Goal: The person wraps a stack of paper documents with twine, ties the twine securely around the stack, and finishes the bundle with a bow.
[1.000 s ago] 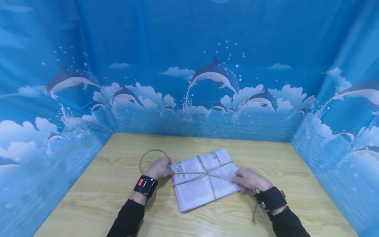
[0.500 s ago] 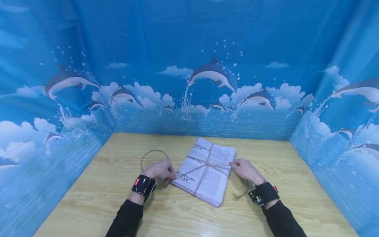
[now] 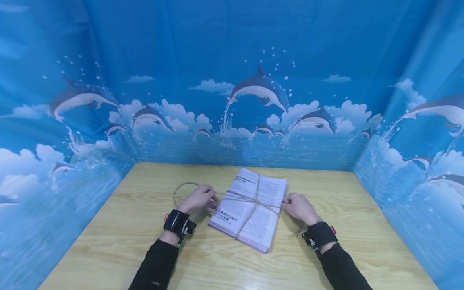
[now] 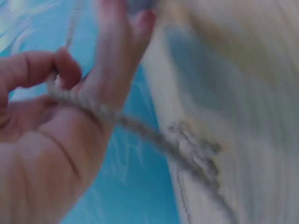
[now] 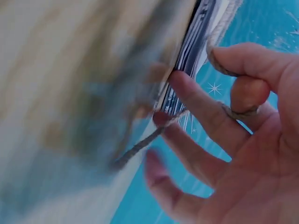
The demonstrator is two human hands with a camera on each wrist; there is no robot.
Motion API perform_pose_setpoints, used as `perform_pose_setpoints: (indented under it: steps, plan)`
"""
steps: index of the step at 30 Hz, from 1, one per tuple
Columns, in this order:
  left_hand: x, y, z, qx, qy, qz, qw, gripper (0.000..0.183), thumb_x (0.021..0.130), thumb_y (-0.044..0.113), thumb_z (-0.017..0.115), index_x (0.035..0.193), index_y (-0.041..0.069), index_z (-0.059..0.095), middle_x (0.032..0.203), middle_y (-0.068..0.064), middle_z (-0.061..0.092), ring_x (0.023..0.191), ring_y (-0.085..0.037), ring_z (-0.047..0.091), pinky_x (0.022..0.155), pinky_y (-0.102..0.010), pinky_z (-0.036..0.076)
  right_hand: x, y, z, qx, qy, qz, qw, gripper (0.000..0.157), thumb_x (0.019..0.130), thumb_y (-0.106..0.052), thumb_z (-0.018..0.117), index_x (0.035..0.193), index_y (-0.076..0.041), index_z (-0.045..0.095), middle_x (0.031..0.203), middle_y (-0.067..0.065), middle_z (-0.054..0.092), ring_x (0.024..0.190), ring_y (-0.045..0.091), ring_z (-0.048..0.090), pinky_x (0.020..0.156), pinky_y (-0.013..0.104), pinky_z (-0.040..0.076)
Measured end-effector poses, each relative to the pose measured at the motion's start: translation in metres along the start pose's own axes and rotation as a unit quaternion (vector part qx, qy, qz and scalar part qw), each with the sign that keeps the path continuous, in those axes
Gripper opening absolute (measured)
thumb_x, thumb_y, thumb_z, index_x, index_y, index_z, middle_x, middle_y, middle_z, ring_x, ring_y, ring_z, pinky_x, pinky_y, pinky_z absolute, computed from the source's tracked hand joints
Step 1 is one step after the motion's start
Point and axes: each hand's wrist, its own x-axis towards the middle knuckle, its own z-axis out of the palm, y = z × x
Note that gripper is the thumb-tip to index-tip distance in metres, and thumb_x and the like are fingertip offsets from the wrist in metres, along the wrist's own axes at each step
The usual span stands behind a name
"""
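Note:
A stack of folded newspapers point(image 3: 250, 227) lies on the table, bound crosswise with twine point(image 3: 247, 219). At its left side my left hand point(image 3: 199, 198) holds one strand, which runs across to the crossing on top. Close up in the left wrist view, the twine point(image 4: 140, 129) passes over the palm, with thumb and a bent finger pinching it. My right hand point(image 3: 299, 207) is at the stack's right edge. In the right wrist view its thumb and index finger pinch the twine point(image 5: 145, 140), while other fingers touch or nearly touch the newspapers' edge.
A loose loop of twine point(image 3: 175, 195) curves out on the table behind my left hand. The wooden table point(image 3: 319, 181) ends at blue dolphin-print sheeting point(image 3: 203, 149) on the back and both sides.
The newspaper stack has turned counter-clockwise, mostly in the first half second. Since then my left hand has moved away from its lower-left corner, farther back, with the strand. My right hand stays nearly still.

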Motion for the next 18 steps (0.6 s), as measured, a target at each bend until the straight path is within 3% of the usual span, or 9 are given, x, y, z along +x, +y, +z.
perform_pose_setpoints:
  steps: [3, 6, 7, 10, 13, 16, 18]
  plan:
    - [-0.004, 0.001, -0.002, -0.123, -0.068, -0.031, 0.9895, 0.027, 0.103, 0.013, 0.037, 0.107, -0.011, 0.049, 0.105, -0.029, 0.066, 0.085, -0.034, 0.071, 0.072, -0.043, 0.060, 0.002, -0.002, -0.002, -0.025, -0.003, -0.009, 1.000, 0.044, 0.091, -0.020, 0.067, 0.059, -0.017, 0.036, 0.056, -0.006, 0.031, 0.052, 0.014, 0.035, 0.059, 0.030, 0.028]
    - [-0.007, -0.001, -0.003, -0.161, -0.112, -0.055, 0.9792, 0.031, 0.102, 0.015, 0.035, 0.111, -0.014, 0.044, 0.103, -0.033, 0.067, 0.083, -0.039, 0.072, 0.072, -0.046, 0.059, 0.004, -0.003, -0.002, -0.005, -0.022, -0.020, 1.000, 0.043, 0.092, -0.017, 0.064, 0.059, -0.016, 0.036, 0.057, -0.005, 0.032, 0.052, 0.013, 0.033, 0.060, 0.029, 0.029]
    - [-0.008, -0.002, -0.003, -0.158, -0.115, -0.061, 0.9788, 0.032, 0.102, 0.016, 0.035, 0.113, -0.013, 0.043, 0.100, -0.033, 0.068, 0.081, -0.039, 0.073, 0.071, -0.047, 0.059, 0.005, -0.003, -0.001, 0.005, -0.030, -0.022, 0.999, 0.042, 0.092, -0.016, 0.063, 0.059, -0.016, 0.036, 0.057, -0.005, 0.032, 0.051, 0.013, 0.033, 0.058, 0.027, 0.029]
    - [-0.008, -0.006, -0.004, -0.094, -0.086, -0.066, 0.9897, 0.037, 0.102, 0.020, 0.041, 0.120, -0.012, 0.046, 0.091, -0.028, 0.069, 0.071, -0.035, 0.072, 0.064, -0.043, 0.059, 0.007, -0.004, 0.000, 0.021, -0.038, -0.013, 0.999, 0.039, 0.091, -0.016, 0.062, 0.060, -0.016, 0.038, 0.058, -0.004, 0.034, 0.051, 0.014, 0.034, 0.055, 0.025, 0.029]
    - [-0.007, -0.009, -0.007, -0.003, -0.043, -0.052, 0.9977, 0.031, 0.100, 0.021, 0.047, 0.110, -0.007, 0.056, 0.082, -0.020, 0.068, 0.059, -0.022, 0.066, 0.055, -0.033, 0.054, 0.007, -0.003, 0.000, -0.021, 0.001, -0.002, 1.000, 0.039, 0.092, -0.024, 0.065, 0.058, -0.014, 0.048, 0.066, 0.002, 0.043, 0.062, 0.023, 0.044, 0.061, 0.035, 0.034]
    - [-0.005, -0.013, -0.012, 0.031, -0.028, -0.030, 0.9987, 0.027, 0.097, 0.018, 0.052, 0.096, -0.006, 0.062, 0.077, -0.017, 0.068, 0.055, -0.016, 0.057, 0.053, -0.026, 0.046, 0.005, -0.002, -0.002, -0.062, 0.054, 0.007, 0.997, 0.036, 0.092, -0.032, 0.067, 0.063, -0.011, 0.067, 0.093, 0.016, 0.057, 0.090, 0.040, 0.048, 0.072, 0.052, 0.034]
    - [-0.003, -0.014, -0.016, 0.029, -0.018, -0.022, 0.9992, 0.027, 0.097, 0.019, 0.055, 0.092, -0.005, 0.065, 0.073, -0.014, 0.068, 0.054, -0.013, 0.052, 0.053, -0.024, 0.041, 0.004, -0.002, -0.005, -0.073, 0.081, 0.005, 0.994, 0.031, 0.092, -0.034, 0.067, 0.072, -0.013, 0.076, 0.116, 0.024, 0.055, 0.108, 0.046, 0.041, 0.079, 0.061, 0.031]
